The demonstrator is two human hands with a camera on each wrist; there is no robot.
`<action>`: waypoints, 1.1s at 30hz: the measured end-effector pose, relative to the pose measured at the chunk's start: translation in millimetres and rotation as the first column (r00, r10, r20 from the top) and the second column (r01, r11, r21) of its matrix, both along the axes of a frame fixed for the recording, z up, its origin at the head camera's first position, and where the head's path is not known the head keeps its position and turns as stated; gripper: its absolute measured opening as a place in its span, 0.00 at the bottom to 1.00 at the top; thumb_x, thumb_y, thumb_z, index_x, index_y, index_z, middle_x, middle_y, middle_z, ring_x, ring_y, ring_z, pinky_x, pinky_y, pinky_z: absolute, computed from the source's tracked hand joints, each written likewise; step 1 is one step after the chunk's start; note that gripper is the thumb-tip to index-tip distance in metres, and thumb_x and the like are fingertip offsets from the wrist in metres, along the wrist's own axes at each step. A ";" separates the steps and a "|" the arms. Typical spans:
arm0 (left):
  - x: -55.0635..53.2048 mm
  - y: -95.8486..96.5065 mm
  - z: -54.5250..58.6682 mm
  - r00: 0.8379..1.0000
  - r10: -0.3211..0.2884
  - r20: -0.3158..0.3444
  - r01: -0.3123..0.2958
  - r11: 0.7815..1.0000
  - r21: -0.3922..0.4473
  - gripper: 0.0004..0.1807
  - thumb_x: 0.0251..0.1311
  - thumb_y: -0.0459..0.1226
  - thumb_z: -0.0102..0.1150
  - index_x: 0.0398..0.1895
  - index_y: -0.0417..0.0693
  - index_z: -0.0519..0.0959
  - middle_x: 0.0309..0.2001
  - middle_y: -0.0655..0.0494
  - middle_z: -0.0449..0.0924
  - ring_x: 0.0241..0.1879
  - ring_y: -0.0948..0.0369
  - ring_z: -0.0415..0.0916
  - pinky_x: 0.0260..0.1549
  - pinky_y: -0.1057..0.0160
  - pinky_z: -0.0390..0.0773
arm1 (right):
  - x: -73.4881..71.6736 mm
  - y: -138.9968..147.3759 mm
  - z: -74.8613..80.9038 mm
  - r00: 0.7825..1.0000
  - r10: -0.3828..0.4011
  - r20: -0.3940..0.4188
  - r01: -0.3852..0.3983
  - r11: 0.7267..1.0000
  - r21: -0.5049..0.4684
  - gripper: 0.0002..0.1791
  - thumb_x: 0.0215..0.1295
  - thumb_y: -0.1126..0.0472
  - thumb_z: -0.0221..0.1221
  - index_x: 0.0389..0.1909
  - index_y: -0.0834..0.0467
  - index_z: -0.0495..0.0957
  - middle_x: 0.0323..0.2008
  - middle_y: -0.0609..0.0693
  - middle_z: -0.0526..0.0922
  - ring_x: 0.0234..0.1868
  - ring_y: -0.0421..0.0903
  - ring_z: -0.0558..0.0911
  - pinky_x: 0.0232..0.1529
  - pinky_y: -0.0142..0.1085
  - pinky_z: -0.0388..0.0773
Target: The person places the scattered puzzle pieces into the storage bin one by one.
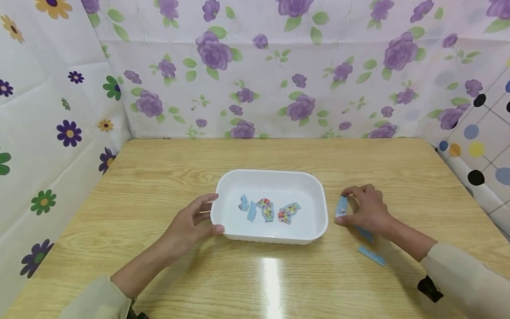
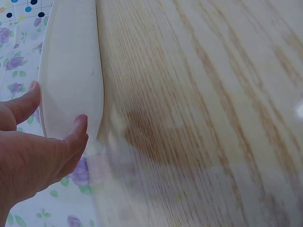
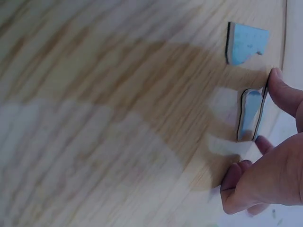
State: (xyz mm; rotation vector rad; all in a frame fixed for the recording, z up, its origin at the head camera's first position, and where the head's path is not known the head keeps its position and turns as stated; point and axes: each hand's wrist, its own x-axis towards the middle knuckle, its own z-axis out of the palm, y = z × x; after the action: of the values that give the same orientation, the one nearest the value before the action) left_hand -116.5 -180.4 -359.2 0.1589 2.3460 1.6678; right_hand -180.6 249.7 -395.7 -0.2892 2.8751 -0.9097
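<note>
A white plastic tub (image 1: 268, 177) stands mid-table with several flat puzzle pieces inside. My left hand (image 1: 193, 223) holds the tub's left end, thumb at the front corner and fingers at the rim; the left wrist view shows that hand (image 2: 49, 146) against the tub's side wall (image 2: 71, 66). Right of the tub, my right hand (image 1: 368, 210) pinches a light-blue puzzle piece (image 1: 341, 207) between thumb and fingers, standing edge-on in the right wrist view. Beneath that hand (image 3: 272, 165) lies another blue piece (image 3: 251, 113), partly covered in the head view.
One more blue piece (image 1: 371, 255) lies on the wood-grain table (image 1: 179, 159) nearer the front. In the tub are colourful pieces (image 1: 266, 210) and small blue ones (image 1: 252, 212). Flowered cloth (image 1: 259, 88) hangs behind the table, with patterned sheets at both sides.
</note>
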 end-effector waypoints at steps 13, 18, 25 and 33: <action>-0.4 0.9 -0.1 1.000 -0.008 -0.008 0.008 1.000 0.012 0.42 0.54 0.39 0.70 0.71 0.50 0.60 0.64 0.44 0.66 0.64 0.48 0.67 0.54 0.57 0.76 | -1.7 -2.4 -1.2 0.997 0.076 -0.016 -0.077 0.996 -0.052 0.37 0.50 0.55 0.73 0.61 0.58 0.70 0.58 0.69 0.57 0.52 0.65 0.60 0.45 0.63 0.57; -0.3 0.7 0.9 1.000 -0.008 -0.015 0.008 1.000 0.000 0.42 0.54 0.39 0.70 0.71 0.51 0.60 0.64 0.44 0.67 0.64 0.49 0.67 0.55 0.56 0.76 | -1.3 -3.6 -3.0 0.994 0.104 -0.045 -0.107 0.992 -0.073 0.36 0.52 0.59 0.72 0.62 0.59 0.69 0.58 0.67 0.58 0.52 0.62 0.59 0.47 0.60 0.61; 0.6 0.1 2.2 1.000 0.001 0.006 -0.001 1.000 -0.013 0.42 0.55 0.40 0.70 0.71 0.52 0.59 0.64 0.46 0.66 0.64 0.49 0.67 0.57 0.53 0.74 | 1.4 -2.5 0.6 0.993 0.117 -0.031 -0.121 0.984 -0.133 0.37 0.54 0.59 0.71 0.64 0.62 0.66 0.57 0.66 0.57 0.57 0.64 0.56 0.49 0.63 0.65; 1.0 0.8 2.1 1.000 0.007 0.014 -0.007 1.000 -0.006 0.42 0.55 0.39 0.70 0.71 0.52 0.59 0.64 0.46 0.66 0.64 0.49 0.67 0.56 0.54 0.75 | 0.3 7.5 16.7 0.992 0.119 0.048 -0.105 0.966 -0.237 0.40 0.60 0.55 0.67 0.68 0.62 0.59 0.61 0.68 0.56 0.58 0.66 0.62 0.53 0.58 0.72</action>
State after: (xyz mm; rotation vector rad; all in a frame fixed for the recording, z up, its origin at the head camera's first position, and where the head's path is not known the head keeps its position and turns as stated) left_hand -115.6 -179.6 -357.2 0.1379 2.3436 1.6601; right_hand -180.3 257.3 -379.0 -0.4321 2.6644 -1.2148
